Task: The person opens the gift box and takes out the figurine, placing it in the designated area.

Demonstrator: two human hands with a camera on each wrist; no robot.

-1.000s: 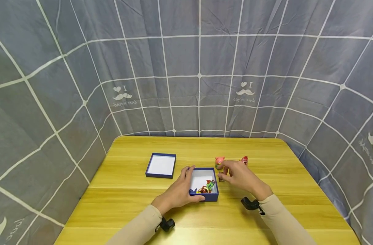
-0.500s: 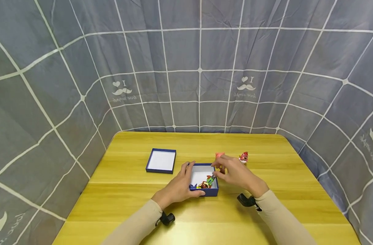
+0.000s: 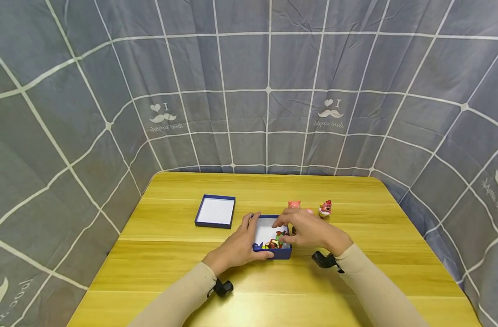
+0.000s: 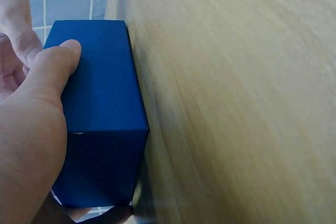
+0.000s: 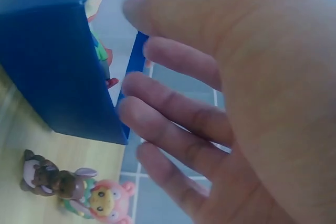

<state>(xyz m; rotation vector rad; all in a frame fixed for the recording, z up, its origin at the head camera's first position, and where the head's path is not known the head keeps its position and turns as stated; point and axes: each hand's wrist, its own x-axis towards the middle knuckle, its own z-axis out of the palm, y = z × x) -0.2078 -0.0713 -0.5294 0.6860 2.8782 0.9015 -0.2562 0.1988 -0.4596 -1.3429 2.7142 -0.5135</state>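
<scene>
My left hand [image 3: 241, 243] grips the left side of a blue box [image 3: 279, 254], thumb on its near wall. The left wrist view shows that thumb pressed flat on the box [image 4: 102, 93]. My right hand [image 3: 316, 229] hovers over the box's right rim, fingers spread and bent, nothing between them. Inside the box, toward the near wall, lie several toy figurines: a red-brown one [image 3: 273, 244], a green one [image 5: 100, 51] and a blue one [image 3: 257, 246]. A brown figurine [image 5: 58, 179] stands just outside the box, mostly hidden by my right hand in the head view.
A shallow blue lid [image 3: 215, 212] with a white inside lies left of the box. Behind my right hand stand a pink-hooded figurine [image 3: 294, 204] and a pink-and-red figurine [image 3: 325, 209]. A grey gridded curtain [image 3: 249, 113] surrounds the yellow wooden table [image 3: 171, 268].
My right hand has moved left, from beside the brown figurine to over the box's right rim. The left hand keeps its hold on the box. The head view has tilted slightly.
</scene>
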